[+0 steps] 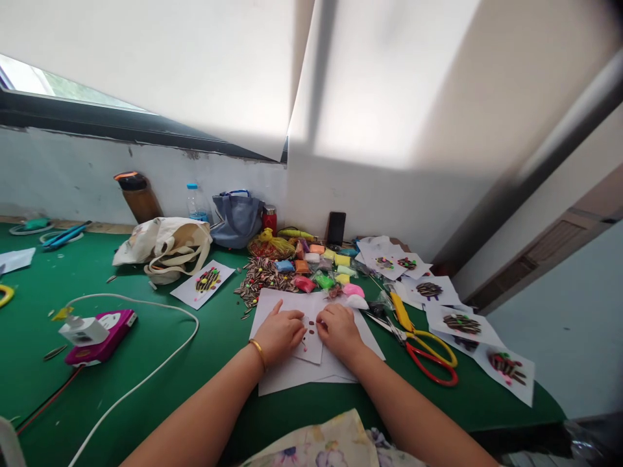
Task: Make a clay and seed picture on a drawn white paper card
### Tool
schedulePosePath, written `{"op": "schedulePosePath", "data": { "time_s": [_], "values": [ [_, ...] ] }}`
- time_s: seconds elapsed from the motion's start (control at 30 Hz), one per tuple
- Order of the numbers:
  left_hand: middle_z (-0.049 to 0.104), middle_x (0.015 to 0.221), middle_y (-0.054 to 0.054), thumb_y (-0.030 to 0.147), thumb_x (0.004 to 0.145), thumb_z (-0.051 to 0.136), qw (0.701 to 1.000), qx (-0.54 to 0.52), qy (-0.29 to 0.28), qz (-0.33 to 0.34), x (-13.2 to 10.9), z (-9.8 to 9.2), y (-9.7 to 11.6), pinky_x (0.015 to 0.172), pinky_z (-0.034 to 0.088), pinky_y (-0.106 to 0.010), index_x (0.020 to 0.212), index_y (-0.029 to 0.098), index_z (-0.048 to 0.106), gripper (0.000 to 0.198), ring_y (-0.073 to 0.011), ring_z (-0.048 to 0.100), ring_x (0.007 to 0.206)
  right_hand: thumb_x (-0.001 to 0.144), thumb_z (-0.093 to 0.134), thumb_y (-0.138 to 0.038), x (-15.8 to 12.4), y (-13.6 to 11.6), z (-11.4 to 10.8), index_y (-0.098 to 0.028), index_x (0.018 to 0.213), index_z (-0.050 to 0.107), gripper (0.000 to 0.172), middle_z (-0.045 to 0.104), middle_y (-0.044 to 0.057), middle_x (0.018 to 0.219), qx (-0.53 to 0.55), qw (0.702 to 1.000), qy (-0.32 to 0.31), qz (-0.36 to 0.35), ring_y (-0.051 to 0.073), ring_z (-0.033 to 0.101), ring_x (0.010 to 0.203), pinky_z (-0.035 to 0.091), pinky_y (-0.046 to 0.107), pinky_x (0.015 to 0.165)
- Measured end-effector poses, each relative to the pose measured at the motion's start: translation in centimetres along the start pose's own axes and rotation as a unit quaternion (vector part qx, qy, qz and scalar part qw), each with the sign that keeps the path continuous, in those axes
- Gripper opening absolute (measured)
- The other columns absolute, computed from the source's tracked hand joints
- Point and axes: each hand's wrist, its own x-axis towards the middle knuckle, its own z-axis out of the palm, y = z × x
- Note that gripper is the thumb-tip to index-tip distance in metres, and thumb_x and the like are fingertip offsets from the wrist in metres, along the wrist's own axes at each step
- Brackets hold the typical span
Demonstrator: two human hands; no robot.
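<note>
Steady the card [315, 354] atop the sheets [283, 384] with the left hand [279, 334] at the card's left side, and press the dots [311, 332] on the card lightly with the right hand [339, 329] at its right, with both grips too hidden to tell

Left forearm [209, 405] and right forearm [411, 402] angle inward from the bottom edge, left hand [278, 334] back-up with one digit sticking out forward and the rest bent inward, right hand [339, 329] curled toward it, hands near but apart, right fingertip closure unclear.
</note>
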Motion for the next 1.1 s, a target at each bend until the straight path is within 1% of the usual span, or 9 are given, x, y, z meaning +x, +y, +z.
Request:
{"op": "schedulePosePath", "data": {
  "time_s": [0.2, 0.33, 0.4, 0.5, 0.63, 0.73, 0.87, 0.97, 1.1],
  "values": [
    [0.066, 0.113, -0.004, 0.026, 0.090, 0.049, 1.000, 0.006, 0.005, 0.003, 0.0, 0.3, -0.2, 0.113, 0.020, -0.052, 0.085, 0.024, 0.071, 0.022, -0.0188, 0.061, 0.103, 0.082, 0.061, -0.019, 0.2, -0.2, -0.4, -0.020, 0.075, 0.063, 0.007, 0.062, 0.002, 0.085, 0.043, 0.999, 0.006, 0.018, 0.018, 0.052, 0.090, 0.029, 0.032, 0.080],
    [0.062, 0.117, -0.008, 0.035, 0.088, 0.058, 0.995, 0.017, 0.097, 0.003, -0.1, 0.0, 0.2, 0.103, 0.036, -0.046, 0.101, 0.025, 0.069, 0.020, -0.0228, 0.055, 0.107, 0.082, 0.059, -0.022, 0.3, -1.3, -1.3, -0.020, 0.074, 0.063, 0.009, 0.062, 0.002, 0.083, 0.180, 0.983, 0.016, 0.038, 0.018, 0.054, 0.088, 0.035, 0.031, 0.080],
    [0.064, 0.104, -0.007, 0.036, 0.089, 0.056, 0.990, 0.018, 0.136, 0.009, -0.2, -0.3, 0.7, 0.093, 0.042, -0.040, 0.102, 0.026, 0.068, 0.020, -0.0217, 0.056, 0.100, 0.084, 0.057, -0.028, 0.3, -2.2, -1.5, -0.020, 0.074, 0.062, 0.014, 0.062, 0.002, 0.080, 0.296, 0.953, 0.001, 0.066, 0.017, 0.055, 0.082, 0.040, 0.030, 0.076],
    [0.065, 0.090, -0.005, 0.034, 0.092, 0.053, 0.986, 0.015, 0.167, 0.018, -0.4, -0.8, 1.2, 0.086, 0.043, -0.037, 0.096, 0.026, 0.068, 0.018, -0.0194, 0.056, 0.088, 0.083, 0.059, -0.040, 0.1, -3.2, -1.4, -0.019, 0.078, 0.063, 0.023, 0.063, 0.002, 0.079, 0.466, 0.873, -0.043, 0.136, 0.017, 0.057, 0.076, 0.045, 0.029, 0.072],
    [0.066, 0.084, -0.003, 0.030, 0.093, 0.051, 0.982, 0.008, 0.188, 0.036, -0.6, -1.0, 1.4, 0.083, 0.042, -0.036, 0.095, 0.026, 0.068, 0.018, -0.0178, 0.055, 0.082, 0.083, 0.058, -0.049, -0.3, -3.1, -1.2, -0.017, 0.085, 0.068, 0.033, 0.066, 0.004, 0.083, 0.570, 0.802, -0.095, 0.152, 0.018, 0.058, 0.080, 0.046, 0.030, 0.075],
    [0.066, 0.085, -0.003, 0.028, 0.093, 0.050, 0.979, 0.001, 0.204, 0.024, -0.6, -1.0, 1.4, 0.084, 0.042, -0.036, 0.091, 0.025, 0.067, 0.018, -0.0181, 0.055, 0.083, 0.089, 0.049, -0.046, 0.2, -1.5, -1.6, -0.018, 0.100, 0.069, 0.036, 0.069, 0.006, 0.092, 0.518, 0.839, -0.108, 0.127, 0.019, 0.060, 0.085, 0.046, 0.031, 0.076],
    [0.065, 0.087, -0.005, 0.032, 0.092, 0.051, 0.975, -0.016, 0.221, -0.005, -0.5, -1.0, 1.3, 0.083, 0.042, -0.036, 0.087, 0.023, 0.066, 0.018, -0.0189, 0.055, 0.085, 0.089, 0.050, -0.031, 2.2, 1.9, -2.8, -0.020, 0.095, 0.070, 0.024, 0.068, 0.007, 0.098, 0.167, 0.983, 0.007, 0.075, 0.020, 0.057, 0.097, 0.040, 0.032, 0.085],
    [0.064, 0.087, -0.005, 0.033, 0.092, 0.052, 0.975, -0.022, 0.219, -0.007, -0.5, -1.0, 1.3, 0.083, 0.042, -0.036, 0.086, 0.023, 0.065, 0.018, -0.0188, 0.054, 0.086, 0.085, 0.058, -0.033, 3.7, 3.4, -3.0, -0.021, 0.080, 0.069, 0.017, 0.066, 0.007, 0.091, -0.043, 0.994, 0.021, 0.095, 0.022, 0.055, 0.096, 0.035, 0.033, 0.083],
    [0.064, 0.087, -0.005, 0.034, 0.091, 0.054, 0.976, -0.020, 0.217, -0.010, -0.5, -0.9, 1.3, 0.084, 0.042, -0.036, 0.086, 0.022, 0.064, 0.017, -0.0186, 0.055, 0.086, 0.082, 0.062, -0.034, 4.7, 3.3, -2.0, -0.020, 0.074, 0.068, 0.017, 0.066, 0.008, 0.086, -0.138, 0.986, 0.003, 0.093, 0.023, 0.054, 0.092, 0.031, 0.035, 0.080]
  ]
}}
